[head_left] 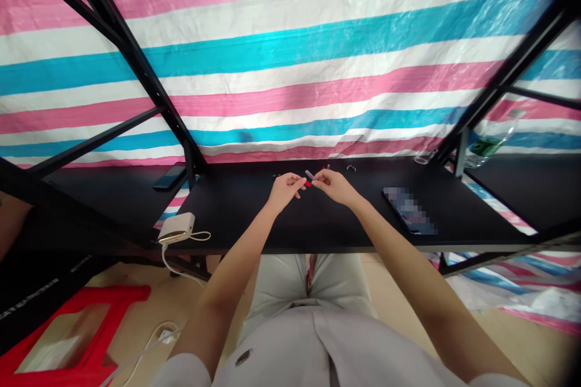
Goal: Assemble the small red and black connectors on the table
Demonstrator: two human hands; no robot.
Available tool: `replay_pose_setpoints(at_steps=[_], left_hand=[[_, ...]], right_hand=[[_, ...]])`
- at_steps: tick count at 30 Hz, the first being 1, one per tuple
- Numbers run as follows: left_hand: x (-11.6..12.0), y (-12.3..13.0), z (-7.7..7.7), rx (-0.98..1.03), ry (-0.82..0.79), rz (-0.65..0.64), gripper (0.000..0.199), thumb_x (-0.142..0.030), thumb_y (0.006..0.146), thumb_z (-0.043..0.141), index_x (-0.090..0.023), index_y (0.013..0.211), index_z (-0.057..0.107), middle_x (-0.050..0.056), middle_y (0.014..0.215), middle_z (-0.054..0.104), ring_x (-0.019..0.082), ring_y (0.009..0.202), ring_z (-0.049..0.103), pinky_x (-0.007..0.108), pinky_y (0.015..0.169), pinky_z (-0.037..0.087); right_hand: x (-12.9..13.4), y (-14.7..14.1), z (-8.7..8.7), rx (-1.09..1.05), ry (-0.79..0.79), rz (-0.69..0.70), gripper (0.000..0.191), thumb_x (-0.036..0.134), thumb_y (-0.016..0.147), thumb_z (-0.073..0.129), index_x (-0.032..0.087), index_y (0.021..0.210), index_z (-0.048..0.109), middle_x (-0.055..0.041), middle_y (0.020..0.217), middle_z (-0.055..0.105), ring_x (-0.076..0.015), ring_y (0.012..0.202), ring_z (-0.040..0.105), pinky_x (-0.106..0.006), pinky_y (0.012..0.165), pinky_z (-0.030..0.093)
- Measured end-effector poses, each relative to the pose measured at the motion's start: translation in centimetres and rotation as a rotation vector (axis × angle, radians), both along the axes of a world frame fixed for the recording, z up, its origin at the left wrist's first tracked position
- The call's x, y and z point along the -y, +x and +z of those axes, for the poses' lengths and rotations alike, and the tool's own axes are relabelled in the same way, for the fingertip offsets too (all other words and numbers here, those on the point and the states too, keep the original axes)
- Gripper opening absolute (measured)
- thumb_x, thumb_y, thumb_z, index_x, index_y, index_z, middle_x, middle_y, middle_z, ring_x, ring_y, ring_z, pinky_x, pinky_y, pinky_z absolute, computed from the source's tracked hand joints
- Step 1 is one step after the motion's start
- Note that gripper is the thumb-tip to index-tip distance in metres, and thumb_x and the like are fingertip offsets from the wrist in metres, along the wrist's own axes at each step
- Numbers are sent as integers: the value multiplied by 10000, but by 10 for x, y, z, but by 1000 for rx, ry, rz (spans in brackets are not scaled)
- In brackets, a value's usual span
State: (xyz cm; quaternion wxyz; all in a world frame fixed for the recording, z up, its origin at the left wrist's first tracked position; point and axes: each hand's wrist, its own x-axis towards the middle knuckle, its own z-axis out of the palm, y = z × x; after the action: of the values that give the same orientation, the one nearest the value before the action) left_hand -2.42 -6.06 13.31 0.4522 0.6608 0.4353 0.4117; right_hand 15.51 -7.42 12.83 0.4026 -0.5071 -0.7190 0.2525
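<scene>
Over the middle of the black table [336, 224], my left hand [285, 188] pinches a small red piece [307, 184] between thumb and finger. Just to its right, my right hand [333, 185] has its fingertips closed on a small grey piece [309, 175], which tilts up to the left. The two pieces are close together; whether they touch is too small to tell. Behind my right hand lie small red and grey bits [327, 167], partly hidden by it. A few small shiny rings or bits [351, 167] rest farther right near the back edge.
A phone [408, 211] lies at the right. A white power bank [176, 228] with a cable sits at the front left. Another phone [169, 176] is on the left table. Black metal frames flank the table, with a striped sheet behind. A plastic bottle [488, 144] stands far right.
</scene>
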Motion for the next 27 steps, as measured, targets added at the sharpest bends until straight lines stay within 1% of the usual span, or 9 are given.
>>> replay_pose_setpoints(at_steps=[3, 8, 11, 14, 17, 19, 23, 25, 27], left_hand=[[1, 5, -4, 23, -7, -34, 285, -403, 707, 579, -129, 783, 567, 35, 674, 631, 53, 418, 488, 182, 406, 365], [1, 9, -18, 45, -77, -41, 270, -392, 713, 580, -131, 764, 537, 3, 607, 567, 45, 400, 474, 161, 361, 305], [-1, 11, -27, 62, -140, -40, 258, -388, 739, 556, -142, 798, 506, -1, 620, 557, 38, 393, 468, 155, 355, 286], [-5, 10, -38, 67, -198, -37, 258, -393, 765, 519, -156, 856, 473, 16, 709, 585, 34, 400, 478, 152, 363, 286], [-12, 0, -56, -15, -149, 12, 196, -352, 772, 501, -164, 823, 482, -1, 694, 584, 35, 393, 462, 161, 394, 316], [-16, -9, -71, -97, -83, 114, 156, -317, 768, 489, -162, 753, 502, -15, 620, 564, 50, 417, 464, 178, 445, 359], [-19, -24, -99, -216, 30, 371, 202, -333, 770, 454, -167, 666, 506, -15, 539, 534, 96, 522, 516, 208, 558, 394], [-18, -27, -108, -231, 56, 415, 209, -340, 773, 441, -169, 672, 508, -11, 550, 539, 101, 543, 525, 212, 584, 401], [-17, -28, -113, -224, 71, 408, 216, -350, 779, 429, -170, 690, 510, -9, 569, 544, 100, 551, 529, 211, 591, 405]], right_hand=[[-1, -9, -7, -36, -28, 63, 255, 433, 724, 530, 182, 754, 564, 25, 602, 525, -96, 539, 436, -229, 524, 358], [-3, -15, -21, 1, -45, 130, 217, 396, 715, 539, 180, 725, 551, 16, 638, 563, -102, 568, 476, -234, 557, 380], [-6, -15, -28, 30, -60, 129, 198, 377, 707, 541, 179, 709, 558, 13, 638, 576, -102, 563, 487, -231, 554, 384], [-16, -8, -35, 64, -60, 101, 164, 344, 692, 550, 181, 680, 562, 25, 608, 571, -99, 545, 492, -223, 544, 385], [-32, 7, -41, 134, -60, -1, 144, 322, 661, 580, 184, 628, 556, 32, 560, 558, -102, 529, 501, -225, 546, 387], [-46, 19, -47, 143, -89, -104, 147, 319, 638, 601, 182, 610, 557, 30, 533, 553, -109, 516, 507, -233, 549, 392], [-66, 35, -69, 95, -155, -361, 132, 303, 660, 578, 172, 673, 583, -3, 606, 595, -115, 542, 531, -245, 569, 402], [-70, 38, -82, 152, -171, -455, 116, 288, 645, 591, 174, 667, 588, -18, 649, 604, -127, 585, 543, -247, 576, 398], [-73, 38, -93, 203, -184, -504, 110, 286, 641, 592, 180, 671, 594, -27, 682, 608, -139, 626, 551, -249, 582, 395]])
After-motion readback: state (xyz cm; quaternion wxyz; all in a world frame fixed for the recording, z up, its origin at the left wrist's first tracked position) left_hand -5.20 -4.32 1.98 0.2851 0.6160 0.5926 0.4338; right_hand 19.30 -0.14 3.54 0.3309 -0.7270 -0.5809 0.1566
